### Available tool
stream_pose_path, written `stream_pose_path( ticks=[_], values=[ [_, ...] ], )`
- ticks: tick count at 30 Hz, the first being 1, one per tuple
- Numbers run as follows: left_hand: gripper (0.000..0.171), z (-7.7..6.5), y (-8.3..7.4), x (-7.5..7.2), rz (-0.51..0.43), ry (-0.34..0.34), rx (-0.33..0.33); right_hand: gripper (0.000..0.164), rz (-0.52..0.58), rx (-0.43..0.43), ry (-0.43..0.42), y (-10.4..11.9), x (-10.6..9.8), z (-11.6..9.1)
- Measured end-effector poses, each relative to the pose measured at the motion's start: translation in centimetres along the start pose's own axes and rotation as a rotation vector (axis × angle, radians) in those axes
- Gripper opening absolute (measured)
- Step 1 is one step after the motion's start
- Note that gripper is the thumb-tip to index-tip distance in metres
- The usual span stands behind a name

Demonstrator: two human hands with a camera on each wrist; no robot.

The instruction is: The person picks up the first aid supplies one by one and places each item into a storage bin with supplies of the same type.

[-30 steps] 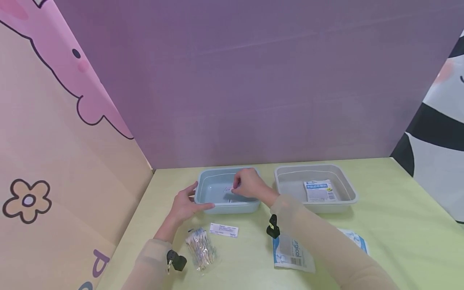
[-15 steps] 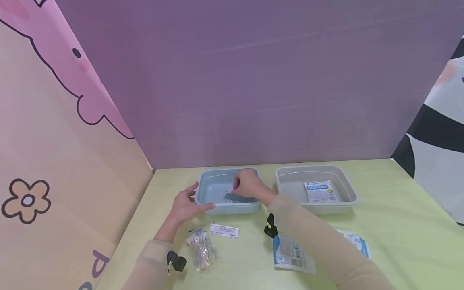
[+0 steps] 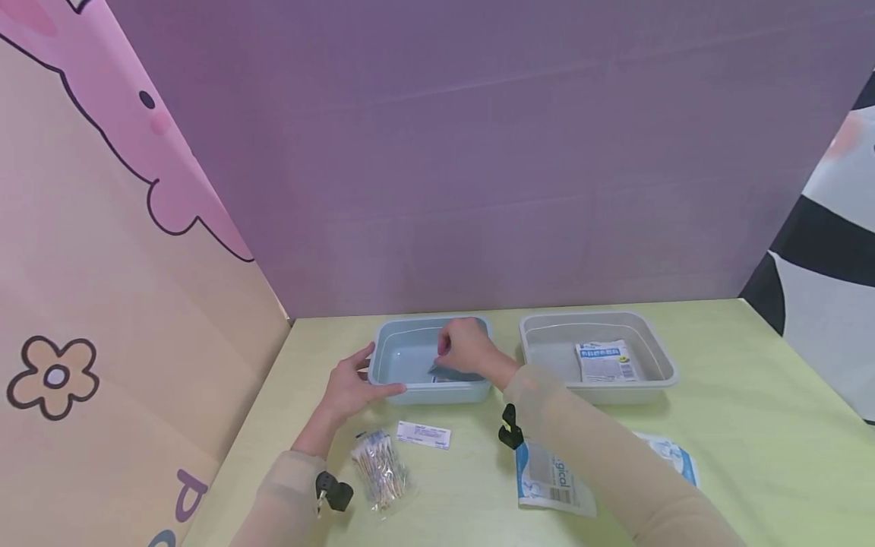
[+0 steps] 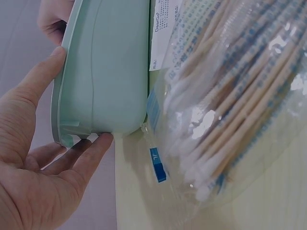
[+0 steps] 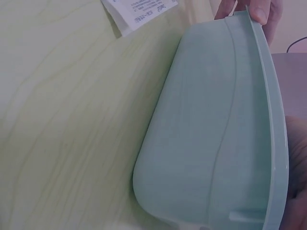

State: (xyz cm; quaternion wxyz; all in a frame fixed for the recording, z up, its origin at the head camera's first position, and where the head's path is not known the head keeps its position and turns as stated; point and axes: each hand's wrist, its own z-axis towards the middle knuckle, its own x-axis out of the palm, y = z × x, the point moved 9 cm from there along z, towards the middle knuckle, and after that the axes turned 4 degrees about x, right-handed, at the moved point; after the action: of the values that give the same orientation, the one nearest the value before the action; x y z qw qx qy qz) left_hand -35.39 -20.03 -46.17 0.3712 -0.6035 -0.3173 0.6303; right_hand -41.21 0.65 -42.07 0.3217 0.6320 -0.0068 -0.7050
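Note:
My left hand [image 3: 352, 389] grips the near left corner of a light blue plastic tray [image 3: 410, 393]. In the left wrist view its thumb lies on the rim and its fingers press under the end wall. Inside the tray my right hand [image 3: 469, 347] points down, thumb and index finger pinched on a small flat packet [image 3: 437, 370], mostly hidden by the hand and in shade. A white printed piece [image 3: 447, 380] shows low in the tray behind its front wall. In the right wrist view the tray wall hides most of the right hand.
A bag of cotton swabs [image 3: 380, 469] and a white strip packet [image 3: 423, 434] lie in front of the tray. To the right stands a grey tray [image 3: 642, 389] with a gauze packet [image 3: 605, 361]. Surgical pouches [image 3: 550, 482] lie partly under the right forearm.
The small packet in the right hand's pinch has tipped down, and its pale printed face no longer shows. The left hand stays on the tray.

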Motion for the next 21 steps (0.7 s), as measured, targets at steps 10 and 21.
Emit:
stream_pose_path(
  ticks=[10,21],
  values=[
    [0.109,0.1,-0.1,0.1,-0.002,0.004,0.016,0.017,0.05,0.0,-0.011,-0.6,-0.9,-0.1],
    [0.112,0.1,-0.1,-0.1,0.006,0.016,0.019,0.005,0.222,-0.111,-0.043,2.4,-4.0,-2.5]
  ],
)
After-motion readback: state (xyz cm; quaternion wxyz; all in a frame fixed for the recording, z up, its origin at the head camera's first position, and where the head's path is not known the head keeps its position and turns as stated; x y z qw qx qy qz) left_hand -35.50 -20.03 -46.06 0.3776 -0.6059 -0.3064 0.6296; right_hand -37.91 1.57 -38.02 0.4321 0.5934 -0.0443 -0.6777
